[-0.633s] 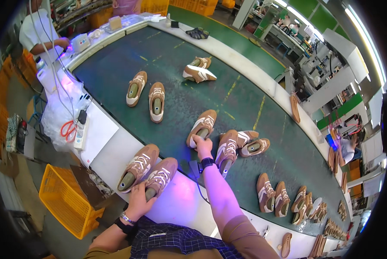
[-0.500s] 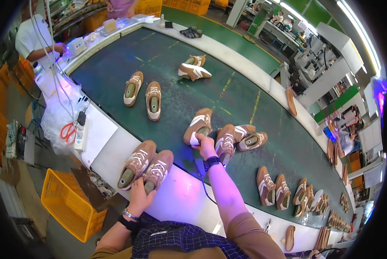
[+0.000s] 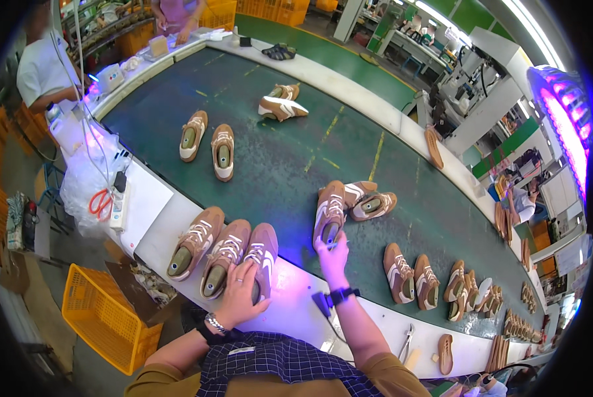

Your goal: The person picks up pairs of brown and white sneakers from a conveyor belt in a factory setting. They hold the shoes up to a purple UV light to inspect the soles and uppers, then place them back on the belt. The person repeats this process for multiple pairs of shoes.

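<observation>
Three brown sneakers with white stripes and laces stand side by side on the white ledge: a left one [image 3: 197,239], a middle one [image 3: 229,248] and a right one [image 3: 263,250]. My left hand [image 3: 241,294] is closed around the heel of the right one, fingers against the middle one. Out on the green belt, my right hand [image 3: 334,260] grips the heel end of another brown sneaker [image 3: 330,208], its toe pointing away from me. Just behind that shoe lie two more sneakers, one upright [image 3: 357,190] and one tipped [image 3: 374,206].
More sneakers stand on the green belt [image 3: 263,159], including a pair [image 3: 223,152] at left and a row [image 3: 426,281] at right. Pliers [image 3: 407,341] and a sole [image 3: 446,354] lie on the near ledge. A yellow crate [image 3: 104,317] stands below left; co-workers sit farther off.
A third sneaker has come from the belt onto the ledge beside the other two. My left hand has shifted right onto it, and my right hand now grips a different sneaker.
</observation>
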